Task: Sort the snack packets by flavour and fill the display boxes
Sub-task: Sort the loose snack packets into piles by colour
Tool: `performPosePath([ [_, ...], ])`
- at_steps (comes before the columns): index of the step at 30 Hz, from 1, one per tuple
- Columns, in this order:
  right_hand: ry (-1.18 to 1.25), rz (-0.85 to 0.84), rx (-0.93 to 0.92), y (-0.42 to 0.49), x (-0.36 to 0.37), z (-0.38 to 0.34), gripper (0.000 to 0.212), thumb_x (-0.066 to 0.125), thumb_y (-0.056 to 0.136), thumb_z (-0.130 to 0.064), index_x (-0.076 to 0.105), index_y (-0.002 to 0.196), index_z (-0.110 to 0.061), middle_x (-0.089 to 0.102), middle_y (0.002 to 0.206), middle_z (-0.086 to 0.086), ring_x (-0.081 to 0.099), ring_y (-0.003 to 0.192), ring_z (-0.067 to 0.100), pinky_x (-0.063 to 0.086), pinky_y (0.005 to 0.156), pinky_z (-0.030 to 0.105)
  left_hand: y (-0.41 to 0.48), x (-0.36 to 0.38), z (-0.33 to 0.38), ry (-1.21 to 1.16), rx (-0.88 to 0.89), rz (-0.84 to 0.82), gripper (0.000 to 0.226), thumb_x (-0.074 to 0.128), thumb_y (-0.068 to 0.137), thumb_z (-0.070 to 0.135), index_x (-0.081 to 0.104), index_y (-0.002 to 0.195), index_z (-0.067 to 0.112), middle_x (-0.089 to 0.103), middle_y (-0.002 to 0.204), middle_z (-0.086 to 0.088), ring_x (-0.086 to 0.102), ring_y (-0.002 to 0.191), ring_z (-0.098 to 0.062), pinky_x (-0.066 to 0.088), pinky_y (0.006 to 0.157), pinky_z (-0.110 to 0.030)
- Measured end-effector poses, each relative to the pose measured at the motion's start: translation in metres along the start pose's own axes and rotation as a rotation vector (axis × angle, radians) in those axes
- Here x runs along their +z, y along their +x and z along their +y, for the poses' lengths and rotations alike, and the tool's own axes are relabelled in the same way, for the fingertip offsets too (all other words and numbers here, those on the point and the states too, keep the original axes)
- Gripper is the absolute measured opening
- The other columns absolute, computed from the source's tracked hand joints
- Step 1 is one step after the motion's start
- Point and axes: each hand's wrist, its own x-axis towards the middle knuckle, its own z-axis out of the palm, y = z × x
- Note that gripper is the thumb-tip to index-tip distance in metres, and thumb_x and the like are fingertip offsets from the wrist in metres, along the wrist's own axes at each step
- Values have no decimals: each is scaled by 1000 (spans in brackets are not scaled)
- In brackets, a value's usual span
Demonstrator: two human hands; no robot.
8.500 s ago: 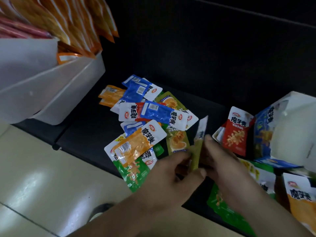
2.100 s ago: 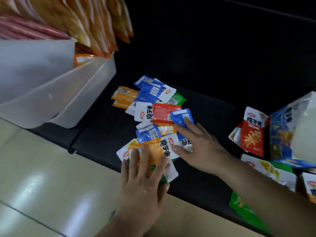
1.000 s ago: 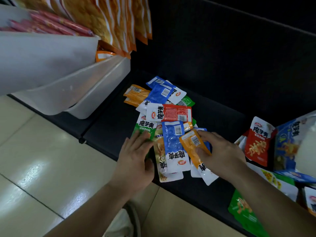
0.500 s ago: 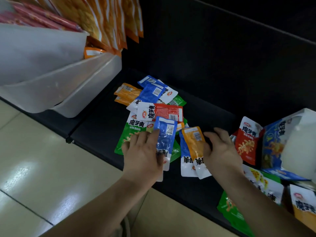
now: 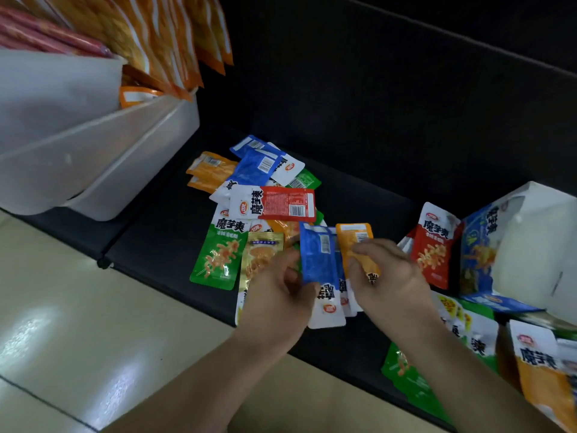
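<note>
Below, packets [image 5: 271, 203], black shelf [image 5: 159, 242], glossy floor [image 5: 78, 326]

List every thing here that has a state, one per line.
left hand, grips the blue packet
right hand, pinches the orange packet
red packet, flat atop the pile, barcode side up
green packet, flat on the shelf, face up
gold packet, flat, partly under the left hand
display box, tilted, holding orange packs
</note>
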Motion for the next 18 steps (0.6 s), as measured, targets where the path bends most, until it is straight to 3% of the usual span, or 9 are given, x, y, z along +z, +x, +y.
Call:
performPosePath([
  [3,24,-277,200,-9,-16,-12,35,64,95,-52,65,129,-43,72,111,-14,68,99,10,55,83,30,10,14,-9,479,150,-9,7,65,95,31,66,102,29,55,68,10,52,59,-8,32,51,-24],
  [6,-47,-350,116,-17,-21,-1,44,64,97,-46,56,140,-47,67,129,-19,62,108,4,41,77,4,15,22,-8,613,176,21,12,61,93,35,67,102,30,62,84,10,61,72,-12,34,54,-24],
  [8,-59,-402,44,-24,-20,6,55,64,96,-41,48,148,-44,47,148,-27,57,120,0,41,88,6,17,25,-8,557,183,33,19,61,91,29,67,109,31,65,88,7,62,75,-13,39,57,-25],
  [11,-76,-472,-5,-33,-17,13,69,63,94,-37,36,158,-39,28,159,-30,53,130,3,45,103,20,13,38,0,312,87,33,25,62,91,13,70,107,29,63,74,11,57,62,-5,36,54,-15],
  [14,66,-470,72,-34,-22,16,71,63,96,-28,32,158,-43,27,154,-39,40,133,-9,35,107,14,13,51,13,6,-121,91,31,68,89,4,73,107,28,69,70,14,62,60,1,41,49,-9],
  [18,241,-481,211,-32,-29,23,62,61,101,-33,35,155,-49,37,151,-35,38,136,-10,30,106,12,19,58,15,-180,-240,132,36,74,86,5,72,114,27,77,96,9,71,79,0,53,61,-12],
])
